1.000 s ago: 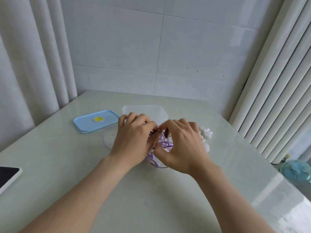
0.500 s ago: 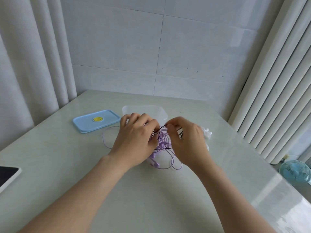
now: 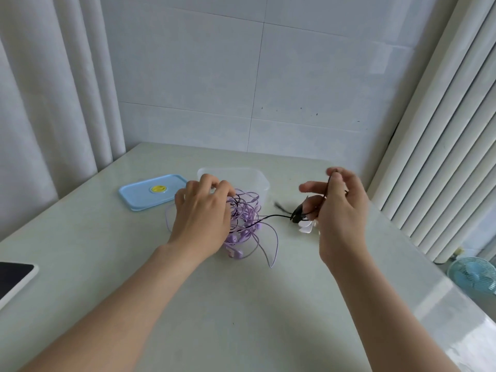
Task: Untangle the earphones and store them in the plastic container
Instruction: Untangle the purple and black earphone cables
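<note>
Between the two hands a black cord stretches almost level. Its long axis runs from the purple tangle rightward to the right hand. That hand is raised off the bench and pinches the cord between thumb and fingertips, with the rest of the black strand looped below its palm. The left hand lies over the near-left side of the tangle, fingers curled down onto it and pinning it to the bench.

The cord's far end is buried among the purple loops, just right of the left hand's fingertips, so drawing it free would probably mean pulling further right, along that line and away from the pinned bundle. The plastic container stands open just beyond the left hand, touching or nearly touching the tangle's far edge. It is nearer that hand than the right. Nothing lies in it that I can make out.
</note>
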A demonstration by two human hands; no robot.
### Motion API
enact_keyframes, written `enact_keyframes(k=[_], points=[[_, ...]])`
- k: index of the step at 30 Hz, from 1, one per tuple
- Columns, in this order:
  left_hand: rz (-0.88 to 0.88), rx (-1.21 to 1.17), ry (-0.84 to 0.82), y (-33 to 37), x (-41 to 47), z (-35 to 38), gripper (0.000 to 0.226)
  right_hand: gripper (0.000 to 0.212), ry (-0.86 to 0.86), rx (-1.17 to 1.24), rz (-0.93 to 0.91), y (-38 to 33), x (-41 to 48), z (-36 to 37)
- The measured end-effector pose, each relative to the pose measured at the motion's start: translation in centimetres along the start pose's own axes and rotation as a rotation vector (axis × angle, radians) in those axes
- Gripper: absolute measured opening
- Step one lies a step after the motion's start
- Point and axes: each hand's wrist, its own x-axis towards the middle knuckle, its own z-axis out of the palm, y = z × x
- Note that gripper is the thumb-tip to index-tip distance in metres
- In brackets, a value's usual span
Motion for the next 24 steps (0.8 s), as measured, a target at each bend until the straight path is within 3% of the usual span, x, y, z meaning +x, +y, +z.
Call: enact_keyframes(k=[4, 8, 10, 14, 19, 24], points=[[-0.043, -0.186, 0.006, 0.5, 0.1, -0.2, 0.024, 0.025, -0.185, -0.065, -0.005, 0.2, -0.4, 0.4], [-0.163, -0.179, -0.005, 0.5, 0.1, -0.5, 0.035, 0.029, -0.531, -0.194, 0.108, -0.3, -1.1, 0.2], [-0.223, -0.193, -0.018, 0.6, 0.1, -0.8, 0.041, 0.036, -0.613, -0.318, 0.142, -0.4, -1.3, 0.3], [-0.355, -0.182, -0.066, 1.1, 0.3, -1.3, 0.054, 0.042, -0.594, -0.539, 0.218, -0.3, -1.3, 0.4], [-0.453, -0.108, -0.219, 1.2, 0.8, -2.3, 0.068, 0.036, -0.507, -0.607, 0.299, 0.0, -1.3, 0.4], [-0.523, -0.287, -0.251, 0.7, 1.3, -2.8, 0.064, 0.084, -0.401, -0.900, 0.159, 0.9, -0.9, 0.4]])
